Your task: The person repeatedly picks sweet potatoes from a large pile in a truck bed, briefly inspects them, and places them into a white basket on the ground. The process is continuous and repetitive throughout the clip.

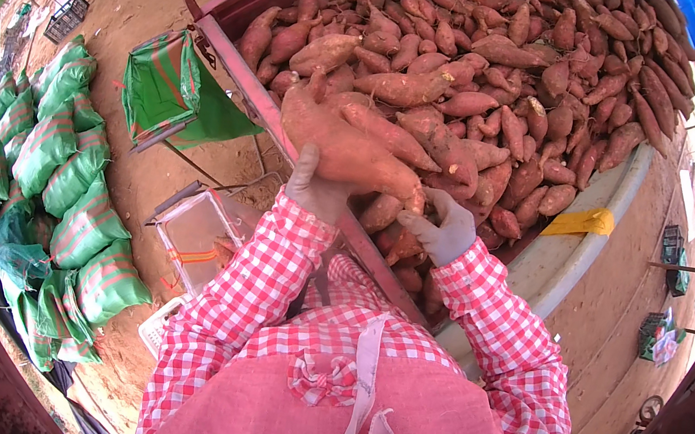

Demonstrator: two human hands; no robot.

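A large sweet potato [349, 142] lies across my left hand [318, 188], thumb on its near side and the other fingers hidden under it. My gloved right hand [444, 229] pinches the narrow right end of the same sweet potato with thumb and fingertips. Both hands are above the near edge of a heap of sweet potatoes [516, 53], which fills a red metal cart bed [240, 74]. Soil clings to some of the roots, and their sizes vary.
Left of the cart, a green striped bag [164, 86] hangs open on a frame, near a clear mesh bag [197, 237] on another. Filled green sacks [90, 224] lie farther left. Yellow tape [578, 223] wraps a pale rail at right. People stand at the upper left.
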